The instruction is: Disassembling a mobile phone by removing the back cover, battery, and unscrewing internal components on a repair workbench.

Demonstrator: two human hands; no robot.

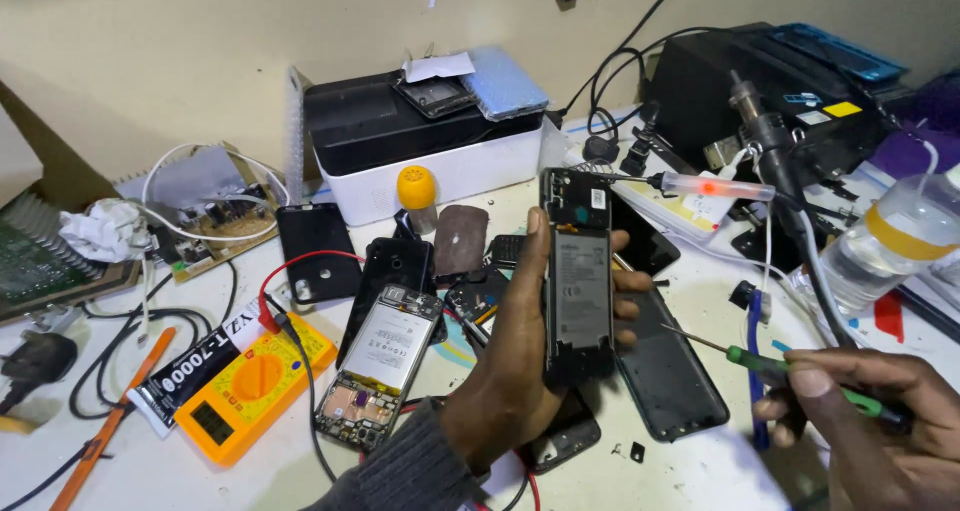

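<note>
**A:** Two hands in play — the left hand (510, 371) has an opened smartphone (578, 276) stood upright above the middle of the worktop (700, 471), back cover off, grey battery facing us.

**B:** And the grip?

**A:** Closed around it: thumb down the left edge, fingertips curling round the right edge. A firm clamp by the frame, nothing pressing on the battery — that's how you'd want it held, I'd say.

**B:** The right hand?

**A:** The right hand (860, 421), near the worktop's right front corner, is pinched shut on a green-handled screwdriver (790, 371). Its thin shaft points up and left toward the phone, tip short of it and apart from it.

**B:** Any advice for the work?

**A:** My judgement: keep the phone steady, seat the tip squarely before turning, and mind tiny screws — this surface would swallow them.

**B:** Cluttered?

**A:** Very. A dark back cover (668, 366) lies flat just right of the held phone, another opened phone (380, 366) lies left of the wrist, and a yellow multimeter (255, 386) sits toward the front left. A second screwdriver with a clear handle (715, 187) rests behind, and a plastic bottle (895, 241) stands at the right edge.
</note>
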